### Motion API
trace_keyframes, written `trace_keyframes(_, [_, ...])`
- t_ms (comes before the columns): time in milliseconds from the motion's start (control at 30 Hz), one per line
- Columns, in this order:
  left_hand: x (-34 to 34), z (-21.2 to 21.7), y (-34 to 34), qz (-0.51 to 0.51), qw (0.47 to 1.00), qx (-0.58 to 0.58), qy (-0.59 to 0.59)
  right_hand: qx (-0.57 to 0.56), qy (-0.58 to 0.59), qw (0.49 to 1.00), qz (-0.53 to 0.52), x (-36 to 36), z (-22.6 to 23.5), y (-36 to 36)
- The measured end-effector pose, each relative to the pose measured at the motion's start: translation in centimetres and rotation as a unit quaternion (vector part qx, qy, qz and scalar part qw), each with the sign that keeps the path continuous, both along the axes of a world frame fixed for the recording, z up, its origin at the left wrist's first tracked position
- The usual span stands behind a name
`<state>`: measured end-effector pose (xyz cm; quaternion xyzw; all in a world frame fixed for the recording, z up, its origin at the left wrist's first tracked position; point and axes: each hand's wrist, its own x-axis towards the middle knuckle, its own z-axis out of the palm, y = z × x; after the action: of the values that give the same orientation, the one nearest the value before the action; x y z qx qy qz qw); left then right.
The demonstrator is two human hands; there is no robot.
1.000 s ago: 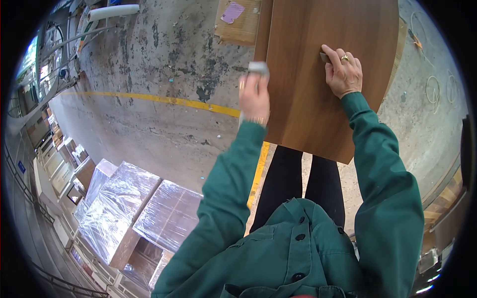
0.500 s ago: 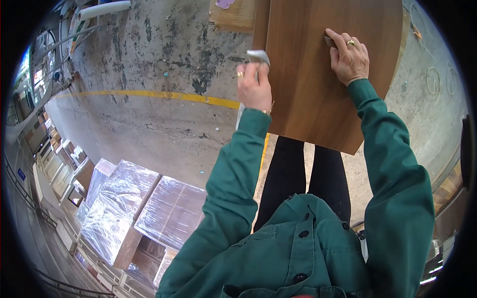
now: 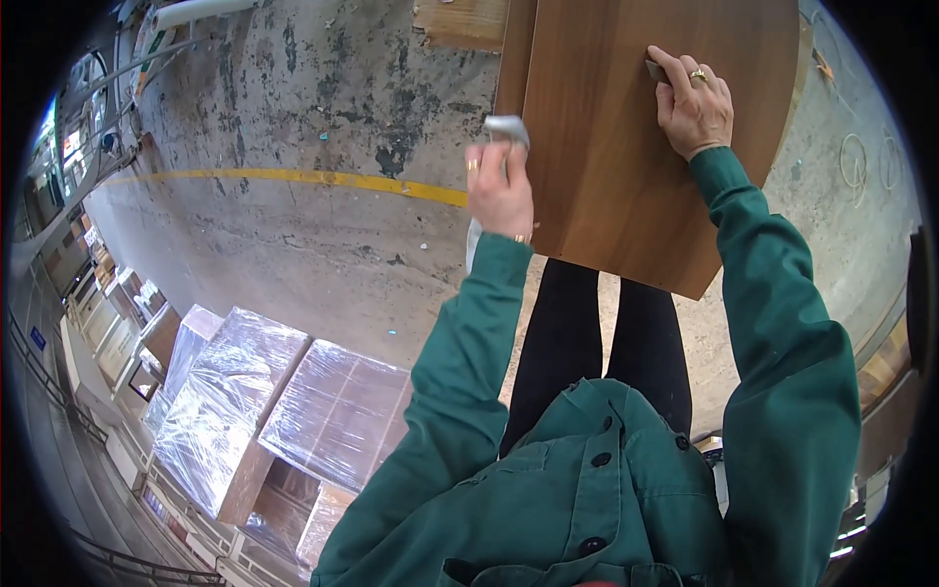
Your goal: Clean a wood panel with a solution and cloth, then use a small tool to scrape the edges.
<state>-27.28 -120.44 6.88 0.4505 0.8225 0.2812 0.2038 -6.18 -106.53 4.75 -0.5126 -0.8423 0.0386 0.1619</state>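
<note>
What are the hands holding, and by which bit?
The left hand grips a pale cloth-like thing below its top end. The right hand seems to hold a small grey piece; its held part is hidden.

The person near me wears a creased, long-sleeved dark green cloth jacket (image 3: 675,523). Landmark: its straight, stitched green cloth button placket (image 3: 584,504), set with round black buttons (image 3: 602,459). Left of placket: a stitched green seam (image 3: 523,460), then a loose, wrinkled green cloth left sleeve (image 3: 460,362) with plain cuff (image 3: 504,258). Right of placket: vertical stitching, another round black button (image 3: 683,442), matching green cloth right sleeve (image 3: 787,347), similar cuff. Beyond placket's far end: plain black cloth trousers (image 3: 559,323), two legs. Left hand (image 3: 502,201), placket's left side: shiny gold-coloured ring (image 3: 472,165), gold-coloured wrist band (image 3: 523,238). Right hand (image 3: 699,115), placket's right side: gold-coloured ring.
</note>
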Motion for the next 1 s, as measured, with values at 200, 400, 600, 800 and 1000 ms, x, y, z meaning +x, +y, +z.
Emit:
trace_keyframes(200, [0.0, 1.7, -10.5, 0.046, 0.998, -0.037, -0.026, -0.015, -0.010, 1.000, -0.009, -0.1, 0.2, -0.3])
trace_keyframes(400, [0.4, 0.8, -1.1, 0.017, 0.999, -0.022, -0.027, -0.004, -0.002, 1.000, -0.003, 0.0, 0.0, -0.2])
trace_keyframes(600, [0.3, 1.7, -10.9, 0.053, 0.998, -0.039, -0.018, -0.016, -0.007, 1.000, -0.003, -0.1, 0.3, -0.3])
trace_keyframes(800, [0.3, 0.5, -1.7, 0.018, 0.999, -0.019, -0.034, 0.004, 0.000, 1.000, 0.002, 0.0, 0.0, 0.1])
trace_keyframes(1000, [0.1, 1.2, -10.5, 0.052, 0.998, -0.021, -0.023, -0.008, -0.013, 1.000, -0.005, -0.2, 0.2, -0.4])
